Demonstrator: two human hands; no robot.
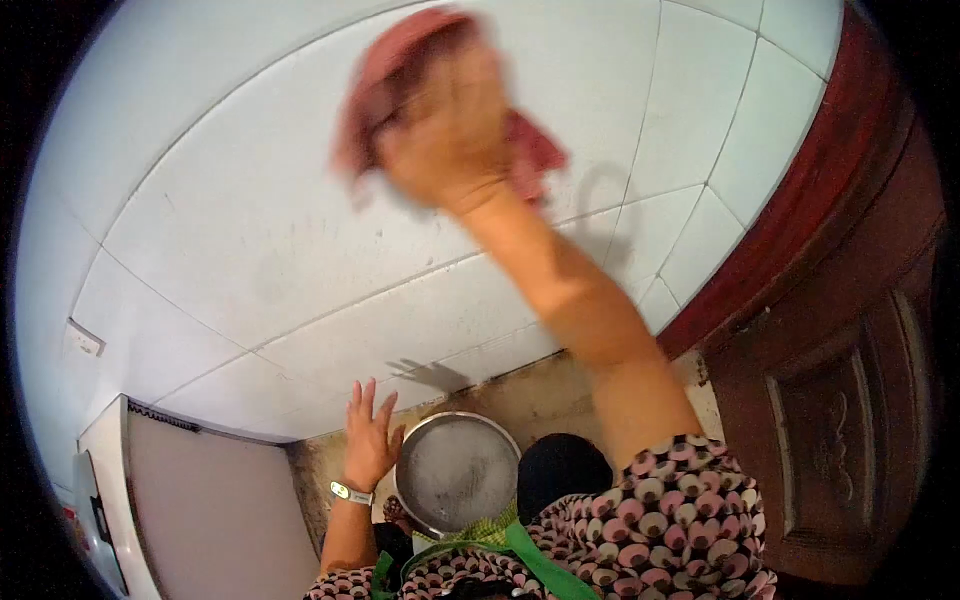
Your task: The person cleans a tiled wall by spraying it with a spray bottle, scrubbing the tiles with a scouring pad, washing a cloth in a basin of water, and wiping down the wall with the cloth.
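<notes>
A reddish-pink cloth is pressed against the white tiled wall high in the view. My right hand lies over the cloth, blurred by motion, with folds of it showing on both sides of the fingers. My left hand is held up low at the left, its fingers spread and nothing in them. A watch with a pale band is on that wrist. Just right of the left hand, a round metal basin stands on the floor with cloudy, foamy-looking liquid in it.
A brown panelled door with a red frame is at the right. At the lower left stands a pale cabinet or appliance. A wall socket is at the far left. My knee is beside the basin.
</notes>
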